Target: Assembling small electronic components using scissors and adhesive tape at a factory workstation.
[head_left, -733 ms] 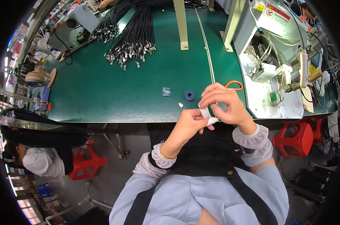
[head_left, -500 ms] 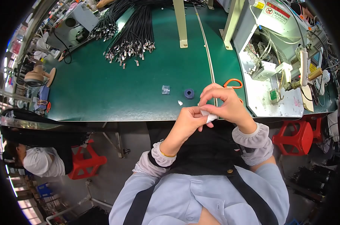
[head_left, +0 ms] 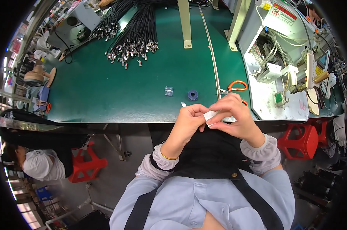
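Observation:
Just over the table's front edge, my two hands meet at a small white piece (head_left: 210, 115) that looks like folded paper or a label. My left hand (head_left: 189, 122) pinches it between thumb and fingers. The right hand (head_left: 236, 117) is closed on its other side, thumb and fingertips at the piece. Beyond the hands lie a dark blue ring-shaped roll (head_left: 192, 95), a clear plastic roll (head_left: 169, 91) and a white scrap (head_left: 183, 104). Orange-handled scissors (head_left: 238, 86) rest behind my right hand, which partly hides them.
Bundles of black cables (head_left: 139, 28) with metal connector ends lie at the back of the green table (head_left: 104, 92). A long thin strip (head_left: 211, 50) runs away from me past a metal post (head_left: 185, 27). A machine (head_left: 277, 73) stands right; red stools (head_left: 301, 142) flank me.
My right hand has drawn back slightly toward me and right, its fingers lower. The white piece now shows more between the hands, and the scissors' blades have come into sight.

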`<state>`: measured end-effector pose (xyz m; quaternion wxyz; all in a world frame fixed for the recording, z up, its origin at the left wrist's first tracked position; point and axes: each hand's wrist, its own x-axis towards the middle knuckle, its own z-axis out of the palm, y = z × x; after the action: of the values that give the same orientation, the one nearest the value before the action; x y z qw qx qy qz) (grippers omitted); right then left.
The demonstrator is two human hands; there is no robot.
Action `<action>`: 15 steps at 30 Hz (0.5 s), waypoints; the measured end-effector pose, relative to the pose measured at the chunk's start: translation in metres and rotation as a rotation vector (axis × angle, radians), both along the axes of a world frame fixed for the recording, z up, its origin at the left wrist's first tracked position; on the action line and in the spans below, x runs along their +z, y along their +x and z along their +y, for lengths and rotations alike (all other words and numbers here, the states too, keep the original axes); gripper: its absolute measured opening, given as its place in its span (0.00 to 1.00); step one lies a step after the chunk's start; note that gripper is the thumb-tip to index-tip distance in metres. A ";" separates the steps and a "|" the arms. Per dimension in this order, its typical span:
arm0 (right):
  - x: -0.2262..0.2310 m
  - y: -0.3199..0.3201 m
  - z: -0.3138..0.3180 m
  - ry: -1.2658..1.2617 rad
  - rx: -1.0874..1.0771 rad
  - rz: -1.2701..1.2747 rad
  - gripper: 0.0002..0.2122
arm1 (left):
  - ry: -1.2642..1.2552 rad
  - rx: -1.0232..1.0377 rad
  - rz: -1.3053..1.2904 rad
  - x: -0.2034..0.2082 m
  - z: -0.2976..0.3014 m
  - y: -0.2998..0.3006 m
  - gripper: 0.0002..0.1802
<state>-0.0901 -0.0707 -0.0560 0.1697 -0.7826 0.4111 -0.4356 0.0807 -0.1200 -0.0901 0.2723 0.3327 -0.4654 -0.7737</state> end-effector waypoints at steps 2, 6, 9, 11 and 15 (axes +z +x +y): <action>-0.002 -0.001 0.000 -0.045 -0.010 0.043 0.20 | -0.015 -0.051 0.057 -0.004 0.000 0.004 0.06; -0.006 -0.003 0.001 -0.160 -0.005 0.183 0.18 | 0.189 -0.066 0.128 -0.006 0.003 0.003 0.08; -0.012 -0.003 0.006 -0.212 0.049 0.292 0.17 | 0.210 -0.009 0.158 -0.005 0.003 0.010 0.12; -0.024 0.003 0.018 0.005 -0.060 0.104 0.18 | 0.046 0.079 0.176 -0.004 0.003 0.018 0.19; -0.025 0.058 0.035 0.559 0.013 -0.975 0.20 | -1.045 0.662 -0.487 -0.008 0.023 -0.005 0.27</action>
<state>-0.0318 -0.0354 -0.0809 0.5438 -0.4185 0.3802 -0.6202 0.0753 -0.0965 -0.0976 0.5083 0.4477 -0.7006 -0.2244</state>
